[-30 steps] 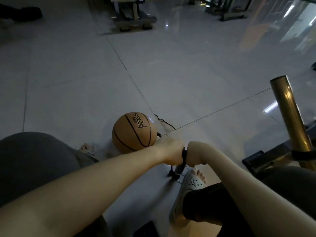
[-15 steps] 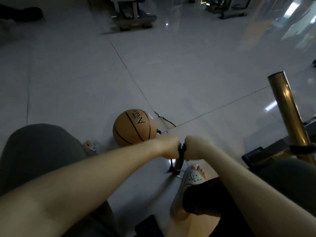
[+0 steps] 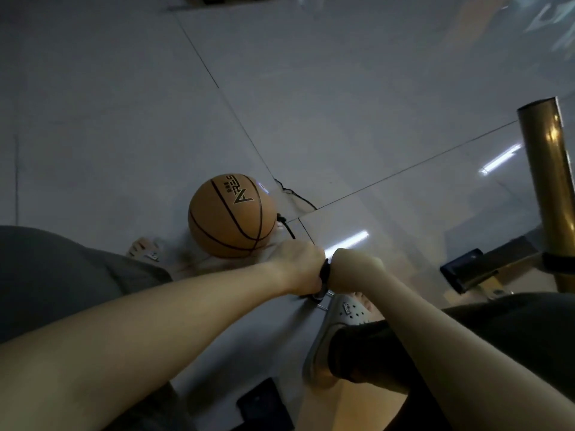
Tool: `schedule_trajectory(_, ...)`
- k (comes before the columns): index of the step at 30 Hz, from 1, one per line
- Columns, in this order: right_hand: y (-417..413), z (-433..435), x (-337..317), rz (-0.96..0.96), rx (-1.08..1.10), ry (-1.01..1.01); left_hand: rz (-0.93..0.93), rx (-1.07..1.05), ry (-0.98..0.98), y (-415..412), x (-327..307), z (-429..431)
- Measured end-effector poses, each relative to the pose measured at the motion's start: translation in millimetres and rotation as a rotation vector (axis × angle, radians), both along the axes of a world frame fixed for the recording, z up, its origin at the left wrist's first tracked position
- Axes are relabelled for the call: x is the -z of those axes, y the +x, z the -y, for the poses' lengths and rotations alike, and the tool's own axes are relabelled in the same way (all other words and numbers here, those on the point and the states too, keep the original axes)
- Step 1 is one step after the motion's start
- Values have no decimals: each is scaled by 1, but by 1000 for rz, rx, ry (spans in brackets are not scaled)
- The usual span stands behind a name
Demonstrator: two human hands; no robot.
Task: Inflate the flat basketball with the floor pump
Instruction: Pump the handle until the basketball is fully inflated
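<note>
An orange basketball [image 3: 231,214] with black seams lies on the grey tiled floor, just beyond my hands. A thin black hose [image 3: 287,227] runs from its right side down toward the floor pump. My left hand [image 3: 298,267] and my right hand [image 3: 351,272] grip the two ends of the black pump handle [image 3: 324,272], knuckles almost touching. The handle sits low, close to the pump's base [image 3: 319,298], and the barrel is hidden behind my fists. My right foot in a grey clog [image 3: 336,331] stands beside the base.
A brass-coloured post [image 3: 550,188] rises at the right edge over a dark frame [image 3: 473,269]. My left foot [image 3: 144,250] shows left of the ball. A dark flat object [image 3: 264,405] lies on the floor near the bottom. My knees fill both lower corners.
Both hands have pushed the pump handle down toward the base. The view has tilted lower, so the equipment at the far end of the floor is nearly out of frame.
</note>
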State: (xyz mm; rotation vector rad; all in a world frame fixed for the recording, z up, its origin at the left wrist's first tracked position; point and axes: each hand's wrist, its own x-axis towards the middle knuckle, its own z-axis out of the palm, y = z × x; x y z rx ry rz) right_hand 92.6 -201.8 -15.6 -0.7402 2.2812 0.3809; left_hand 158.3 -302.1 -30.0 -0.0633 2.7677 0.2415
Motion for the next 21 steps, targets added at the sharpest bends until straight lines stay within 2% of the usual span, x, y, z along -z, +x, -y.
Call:
schedule_trajectory(4,-7,5,-1,-11,19,4,7,-25,27,-6,0,5)
schedule_trajectory(9,6,-1,-21,-55,-88,-78,71,-76,68,5,-18,-3)
schedule_trajectory(15,-11,-13,-90,-86,15,-296,3,-46,25,-13,-103,6)
schedule_trajectory(18,-9,-10,-82,-10,8,-196,38,-31,13,-13,-92,3)
schedule_trajectory(21,-9,-3,-42,55,-52,-23,52,-47,74,-7,-50,0)
